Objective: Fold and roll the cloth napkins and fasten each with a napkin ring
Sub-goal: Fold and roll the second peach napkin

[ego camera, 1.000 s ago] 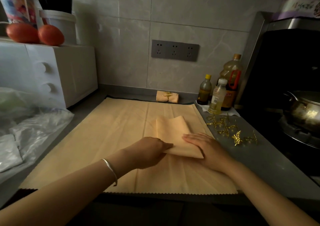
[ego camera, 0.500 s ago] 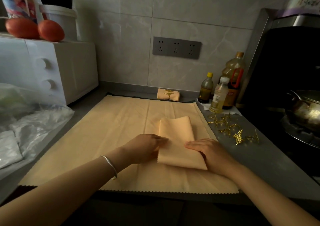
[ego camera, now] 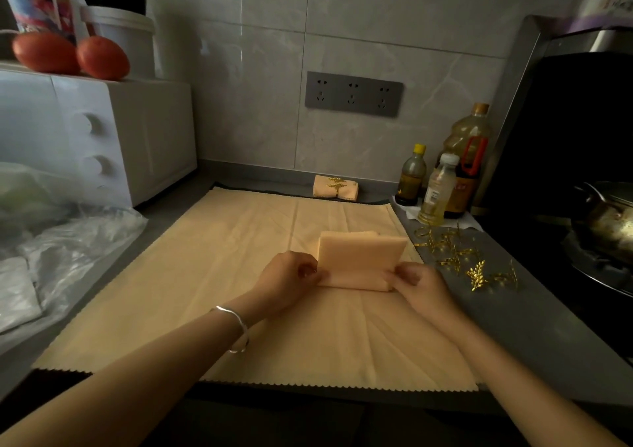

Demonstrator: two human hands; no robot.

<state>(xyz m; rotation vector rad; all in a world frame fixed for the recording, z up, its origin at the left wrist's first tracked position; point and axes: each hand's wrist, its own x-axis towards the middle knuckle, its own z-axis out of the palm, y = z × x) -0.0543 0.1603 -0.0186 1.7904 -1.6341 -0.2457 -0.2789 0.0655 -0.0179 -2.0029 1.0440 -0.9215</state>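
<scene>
- Both hands have shifted from lying flat along the folded napkin half a second ago to its near corners. The left hand and the right hand each pinch a corner with curled fingers. The near end is now turned up in what looks like the first wrap of a roll.
- That napkin lies on the large cloth spread over the desk, toward its right side, near the scattered gold leaf napkin rings.
- A finished napkin, already ringed, sits at the back by the wall.
- The main risk, as I judge it, is one hand leading the other. The roll would then run crooked and come out cone-shaped, too fat at one end for a ring.
- The layers at the far end look slightly fanned, and a loose first wrap could let them slide further apart.
- The right wrist works close to the rings, so a careless sweep could scatter them toward the pot.
- As for writing, the three bottles carry labels, but none reads in this dim light.
- The printed cup above the white oven shows a coloured picture and no legible words.
- A purple package at top right bears blurred script I cannot make out.
</scene>
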